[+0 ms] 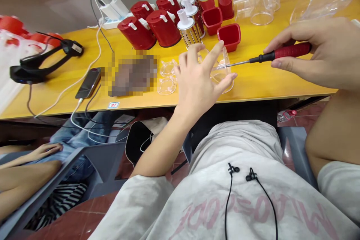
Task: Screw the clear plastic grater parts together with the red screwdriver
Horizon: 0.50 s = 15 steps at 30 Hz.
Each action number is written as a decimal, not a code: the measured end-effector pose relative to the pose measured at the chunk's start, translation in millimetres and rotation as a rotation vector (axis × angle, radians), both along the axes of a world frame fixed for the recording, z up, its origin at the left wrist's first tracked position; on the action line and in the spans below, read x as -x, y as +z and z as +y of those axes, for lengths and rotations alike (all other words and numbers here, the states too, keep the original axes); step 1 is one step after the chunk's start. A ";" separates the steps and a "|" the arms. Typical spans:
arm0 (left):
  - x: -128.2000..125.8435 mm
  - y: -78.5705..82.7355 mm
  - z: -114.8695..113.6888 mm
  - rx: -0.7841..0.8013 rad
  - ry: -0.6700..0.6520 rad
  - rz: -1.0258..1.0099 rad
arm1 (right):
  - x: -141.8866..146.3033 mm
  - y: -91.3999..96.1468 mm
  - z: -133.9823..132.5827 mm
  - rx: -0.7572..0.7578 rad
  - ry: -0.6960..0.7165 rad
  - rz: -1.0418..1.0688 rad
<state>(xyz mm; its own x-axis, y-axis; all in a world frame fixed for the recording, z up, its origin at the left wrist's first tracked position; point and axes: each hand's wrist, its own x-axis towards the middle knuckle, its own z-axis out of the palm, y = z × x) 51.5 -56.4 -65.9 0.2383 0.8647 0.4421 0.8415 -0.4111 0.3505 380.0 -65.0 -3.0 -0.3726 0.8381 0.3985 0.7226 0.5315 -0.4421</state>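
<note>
A yellow tabletop [258,86] runs across the view against a pale wall, with a white cable looping over its left part past a smartphone [88,83] and a black headset [42,65]. Toward the back stand four red cylindrical housings [161,30] with white tabs, beside perforated metal grater drums [189,36] topped by white shafts, then red square-mouthed cups [229,38]. Clear plastic tubular pieces [261,17] stand at the back right.

Near the front edge, in front of the red cups, is a clear plastic part [226,59]. The left hand [197,77] lies over it, fingers spread wide, thumb and forefinger by its edges; how firmly it grips cannot be told. The right hand [327,54] pinches the red-and-black handle of a screwdriver [263,58] between thumb and fingers, its metal shaft pointing left into the clear part; the tip's contact is unclear. Two clear plastic rings [167,85] lie just left of the left hand. A neighbouring person's hand [46,152] rests on jeans at far left.
</note>
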 end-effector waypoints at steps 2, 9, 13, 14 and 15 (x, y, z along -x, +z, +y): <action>0.6 -0.3 0.4 0.012 0.000 -0.002 | -0.2 1.2 -0.4 -0.007 0.000 0.000; 2.2 -1.4 0.4 0.016 -0.008 -0.008 | 1.9 -3.5 -0.1 -0.026 0.008 -0.036; 0.8 -0.4 -0.2 0.005 0.006 0.005 | 4.2 -4.4 -2.5 -0.032 -0.007 -0.035; 0.4 -0.1 -0.3 0.005 0.011 0.013 | 4.3 -3.7 -3.2 -0.035 -0.007 -0.026; 0.2 0.1 -0.3 0.010 0.013 0.019 | 4.2 -2.8 -3.8 -0.039 -0.007 -0.012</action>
<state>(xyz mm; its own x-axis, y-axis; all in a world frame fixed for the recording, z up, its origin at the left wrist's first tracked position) 51.4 -56.7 -65.8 0.2353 0.8720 0.4292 0.8531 -0.3969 0.3387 375.8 -68.8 -5.8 -0.3718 0.8246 0.4264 0.7317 0.5429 -0.4121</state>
